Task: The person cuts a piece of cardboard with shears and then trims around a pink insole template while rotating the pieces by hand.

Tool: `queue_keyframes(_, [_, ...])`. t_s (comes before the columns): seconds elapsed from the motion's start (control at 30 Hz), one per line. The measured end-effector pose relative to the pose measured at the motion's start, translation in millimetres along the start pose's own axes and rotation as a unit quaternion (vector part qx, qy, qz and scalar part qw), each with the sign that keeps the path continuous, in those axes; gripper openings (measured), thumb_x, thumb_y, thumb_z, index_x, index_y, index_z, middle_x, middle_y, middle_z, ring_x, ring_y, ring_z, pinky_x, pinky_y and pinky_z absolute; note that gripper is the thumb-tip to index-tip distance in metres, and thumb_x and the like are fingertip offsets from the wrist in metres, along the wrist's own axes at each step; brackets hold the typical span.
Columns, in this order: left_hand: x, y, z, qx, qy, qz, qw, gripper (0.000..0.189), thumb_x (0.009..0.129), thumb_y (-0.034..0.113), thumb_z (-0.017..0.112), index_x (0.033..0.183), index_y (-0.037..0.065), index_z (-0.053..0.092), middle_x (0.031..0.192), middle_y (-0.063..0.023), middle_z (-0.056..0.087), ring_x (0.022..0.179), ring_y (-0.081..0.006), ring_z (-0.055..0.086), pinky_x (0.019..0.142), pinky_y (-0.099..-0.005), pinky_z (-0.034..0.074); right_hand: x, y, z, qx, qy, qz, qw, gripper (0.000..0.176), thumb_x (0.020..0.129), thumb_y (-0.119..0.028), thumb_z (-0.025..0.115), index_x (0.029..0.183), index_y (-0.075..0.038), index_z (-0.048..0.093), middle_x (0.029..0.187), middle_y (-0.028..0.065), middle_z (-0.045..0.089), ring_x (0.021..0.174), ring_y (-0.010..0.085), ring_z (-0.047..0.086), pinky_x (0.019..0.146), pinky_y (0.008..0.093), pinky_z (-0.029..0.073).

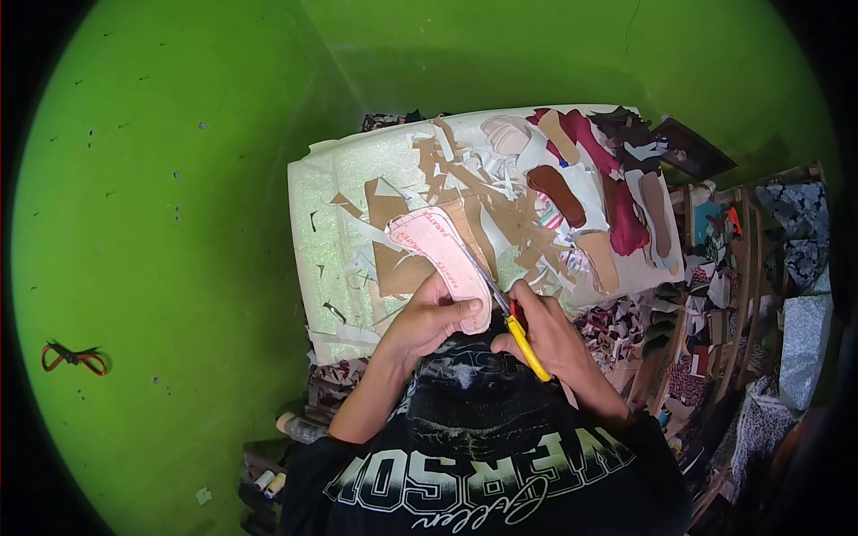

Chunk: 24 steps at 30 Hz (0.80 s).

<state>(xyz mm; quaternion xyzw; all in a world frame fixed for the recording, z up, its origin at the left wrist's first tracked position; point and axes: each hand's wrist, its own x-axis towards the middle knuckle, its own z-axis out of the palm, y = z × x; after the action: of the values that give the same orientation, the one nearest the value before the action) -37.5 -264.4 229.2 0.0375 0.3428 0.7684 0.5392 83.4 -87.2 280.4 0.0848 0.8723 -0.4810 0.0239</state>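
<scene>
My left hand (429, 317) grips the lower end of a pale pink insole-shaped piece (447, 255) printed with red lettering, thumb on top. My right hand (550, 335) is closed around scissors (529, 348) with yellow and red handles. The scissor blades lie along the right edge of the pink piece, pointing up and to the left. How far the blades are apart is hard to tell. Beneath the pink piece, brown scraps (393, 268) lie on the pale table cover.
The covered table (313, 192) bears brown and white offcuts, a dark brown sole shape (556, 195), a tan one (597, 261) and maroon pieces (628, 228). A picture frame (695, 147) stands beyond the right corner. Wooden slats (749, 268) with fabric scraps are at the right.
</scene>
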Motion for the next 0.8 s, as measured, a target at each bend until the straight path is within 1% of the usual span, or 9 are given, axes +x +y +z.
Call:
queue_keyframes(0.1, [0,0,1,0.003,-0.015,-0.008,1.0,0.052,0.09,-0.003,0.065,0.136,0.005,0.042,0.115,-0.0083,0.061,0.101,-0.0174,0.064,0.081,-0.0308,0.057,1,-4,-4,-0.005,-0.018,0.013,1.0,0.066,0.07,-0.039,0.088,0.1,-0.001,0.042,0.069,0.0193,0.053,0.063,0.0434,0.055,0.057,0.0443,0.044])
queue_keyframes(0.2, [2,-2,3,0.011,-0.029,-0.04,0.999,0.053,0.09,-0.001,0.065,0.137,0.005,0.042,0.116,-0.0085,0.061,0.102,-0.0177,0.063,0.082,-0.0312,0.056,5,5,2,0.011,0.026,-0.049,0.998,0.069,0.069,-0.04,0.088,0.101,-0.001,0.041,0.071,0.0206,0.053,0.067,0.0471,0.055,0.059,0.0463,0.045])
queue_keyframes(0.23, [3,-3,4,0.014,-0.034,-0.055,0.998,0.053,0.09,-0.001,0.065,0.137,0.005,0.042,0.117,-0.0086,0.061,0.102,-0.0178,0.063,0.082,-0.0313,0.056,6,7,1,0.014,0.014,-0.03,0.999,0.071,0.068,-0.041,0.088,0.101,-0.001,0.04,0.071,0.0209,0.054,0.068,0.0477,0.054,0.06,0.0466,0.045])
queue_keyframes(0.3, [5,-3,6,0.014,-0.033,-0.041,0.998,0.052,0.09,0.0,0.066,0.137,0.004,0.043,0.117,-0.0085,0.061,0.102,-0.0177,0.063,0.082,-0.0316,0.056,7,8,0,0.022,-0.01,0.007,1.0,0.073,0.067,-0.041,0.089,0.102,0.0,0.04,0.073,0.0215,0.054,0.069,0.0488,0.054,0.062,0.0473,0.045])
queue_keyframes(0.4, [6,-5,2,-0.003,-0.052,-0.047,0.998,0.05,0.091,0.001,0.066,0.136,0.004,0.044,0.116,-0.0082,0.06,0.104,-0.0175,0.062,0.083,-0.0318,0.055,6,12,1,0.041,-0.027,0.037,0.998,0.082,0.065,-0.054,0.084,0.109,-0.001,0.039,0.076,0.021,0.053,0.071,0.0474,0.054,0.065,0.0464,0.043])
queue_keyframes(0.5, [6,-6,6,-0.014,-0.059,-0.068,0.996,0.049,0.09,0.0,0.065,0.135,0.002,0.045,0.114,-0.0084,0.061,0.099,-0.0158,0.062,0.081,-0.0301,0.054,8,14,3,0.013,0.018,-0.019,1.0,0.081,0.065,-0.049,0.085,0.109,-0.001,0.038,0.079,0.0225,0.053,0.072,0.0488,0.052,0.067,0.0477,0.043])
queue_keyframes(0.6, [8,-5,8,-0.007,-0.058,-0.064,0.996,0.048,0.09,0.0,0.065,0.133,0.001,0.046,0.112,-0.008,0.061,0.095,-0.0145,0.062,0.078,-0.0282,0.052,11,12,0,0.041,-0.005,0.006,0.999,0.08,0.064,-0.047,0.085,0.11,-0.001,0.038,0.083,0.0245,0.053,0.076,0.0519,0.051,0.07,0.0492,0.043])
queue_keyframes(0.7, [8,-8,9,-0.005,-0.041,-0.06,0.997,0.047,0.09,0.0,0.066,0.132,0.001,0.047,0.109,-0.007,0.061,0.091,-0.0138,0.061,0.075,-0.0265,0.05,10,11,-4,0.066,-0.072,0.088,0.991,0.083,0.065,-0.046,0.085,0.114,0.0,0.037,0.089,0.0275,0.054,0.082,0.0557,0.049,0.074,0.05,0.043])
queue_keyframes(0.8, [7,-7,14,0.014,-0.05,-0.084,0.995,0.046,0.089,0.001,0.067,0.131,0.001,0.049,0.104,-0.0061,0.061,0.089,-0.0132,0.06,0.073,-0.026,0.048,12,11,0,0.014,0.011,-0.015,1.0,0.074,0.064,-0.03,0.091,0.106,0.0,0.038,0.078,0.0252,0.056,0.08,0.0539,0.056,0.067,0.0494,0.046])
